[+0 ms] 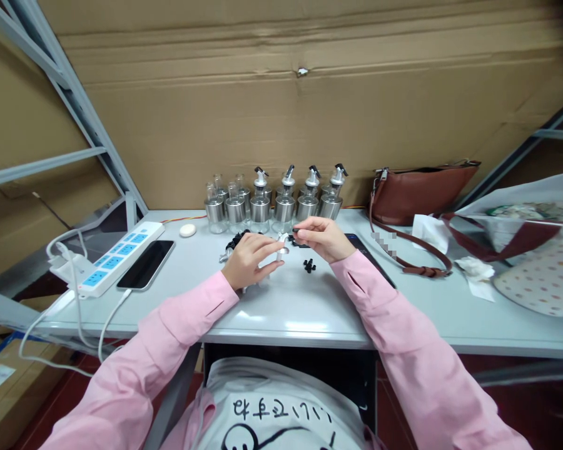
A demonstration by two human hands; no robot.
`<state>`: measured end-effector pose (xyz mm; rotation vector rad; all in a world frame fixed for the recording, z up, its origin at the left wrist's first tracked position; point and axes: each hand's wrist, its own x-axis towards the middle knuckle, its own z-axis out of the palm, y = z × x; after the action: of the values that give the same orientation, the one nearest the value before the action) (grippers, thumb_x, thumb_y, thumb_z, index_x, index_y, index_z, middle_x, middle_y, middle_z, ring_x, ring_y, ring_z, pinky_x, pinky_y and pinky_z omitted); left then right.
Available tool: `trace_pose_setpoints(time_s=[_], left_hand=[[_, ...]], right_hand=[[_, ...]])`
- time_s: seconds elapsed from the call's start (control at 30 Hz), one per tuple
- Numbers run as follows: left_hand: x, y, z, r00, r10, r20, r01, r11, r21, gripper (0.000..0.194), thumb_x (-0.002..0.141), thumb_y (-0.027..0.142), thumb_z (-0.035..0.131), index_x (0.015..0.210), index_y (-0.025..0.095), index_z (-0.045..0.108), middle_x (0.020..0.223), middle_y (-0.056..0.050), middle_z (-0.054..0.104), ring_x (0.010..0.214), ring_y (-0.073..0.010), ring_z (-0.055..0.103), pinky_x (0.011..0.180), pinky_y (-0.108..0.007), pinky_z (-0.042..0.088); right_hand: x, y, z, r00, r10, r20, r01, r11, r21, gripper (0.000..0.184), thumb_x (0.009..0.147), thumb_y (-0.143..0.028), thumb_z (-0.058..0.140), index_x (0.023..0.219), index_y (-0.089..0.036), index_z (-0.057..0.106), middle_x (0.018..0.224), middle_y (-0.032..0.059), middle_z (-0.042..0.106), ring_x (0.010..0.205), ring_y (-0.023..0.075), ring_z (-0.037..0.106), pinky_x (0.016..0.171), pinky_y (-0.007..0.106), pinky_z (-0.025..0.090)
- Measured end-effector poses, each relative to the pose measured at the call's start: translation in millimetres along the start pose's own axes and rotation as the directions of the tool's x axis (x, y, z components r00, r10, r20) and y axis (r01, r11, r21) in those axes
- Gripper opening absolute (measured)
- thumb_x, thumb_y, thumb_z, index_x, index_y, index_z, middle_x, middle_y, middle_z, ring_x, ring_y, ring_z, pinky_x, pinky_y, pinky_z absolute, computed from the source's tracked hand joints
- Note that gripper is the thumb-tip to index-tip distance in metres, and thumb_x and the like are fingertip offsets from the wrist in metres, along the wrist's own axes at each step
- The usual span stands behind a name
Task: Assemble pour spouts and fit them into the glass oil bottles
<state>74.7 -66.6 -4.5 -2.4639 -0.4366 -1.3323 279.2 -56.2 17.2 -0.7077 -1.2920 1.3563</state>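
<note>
Between the fingertips of my left hand (249, 259) is a silver-white pourer cap (282, 251). My right hand (327, 239) pinches a small black part (296, 230) close above the cap; whether the two touch I cannot tell. Beside my left hand lies a heap of black parts (238, 239), partly hidden by its fingers. A smaller cluster of black pieces (309, 266) rests on the table below my right hand. Behind both hands stand glass bottles with metal sleeves (259, 211), several topped by silver pourers with black flip lids (313, 176).
On the left of the grey table (291, 312) are a power strip (117, 262), a phone (146, 265) with a white cable and a white round object (187, 230). A brown handbag (417, 194), tissues (476, 269) and a dotted bag (539, 281) occupy the right. Cardboard (263, 112) backs the table.
</note>
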Motion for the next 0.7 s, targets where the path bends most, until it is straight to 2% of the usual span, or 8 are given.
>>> trace_pose_setpoints(time_s=[0.2, 0.7], left_hand=[[2.1, 2.7, -1.6, 0.999, 0.041, -0.034, -0.041, 0.999, 0.013, 0.028, 0.081, 0.028, 0.061, 0.106, 0.018, 0.053, 0.089, -0.005, 0.066, 0.083, -0.0163, 0.059, 0.072, -0.03, 0.046], [1.2, 1.5, -1.2, 0.998, 0.056, -0.008, -0.056, 0.998, -0.001, 0.03, 0.08, 0.027, 0.06, 0.107, 0.017, 0.052, 0.091, -0.006, 0.065, 0.085, -0.017, 0.059, 0.074, -0.031, 0.048]], right_hand=[[-2.4, -1.5, 1.9, 0.996, 0.049, 0.075, -0.049, 0.999, 0.007, 0.027, 0.048, -0.03, 0.083, 0.065, -0.015, 0.069, 0.056, 0.0006, 0.064, 0.046, 0.0065, 0.051, 0.048, 0.023, 0.042], [-2.8, -2.3, 8.6, 0.998, 0.042, 0.056, -0.039, 0.998, -0.055, 0.034, 0.051, -0.042, 0.081, 0.057, -0.014, 0.063, 0.048, -0.0024, 0.057, 0.041, 0.0047, 0.044, 0.043, 0.022, 0.033]])
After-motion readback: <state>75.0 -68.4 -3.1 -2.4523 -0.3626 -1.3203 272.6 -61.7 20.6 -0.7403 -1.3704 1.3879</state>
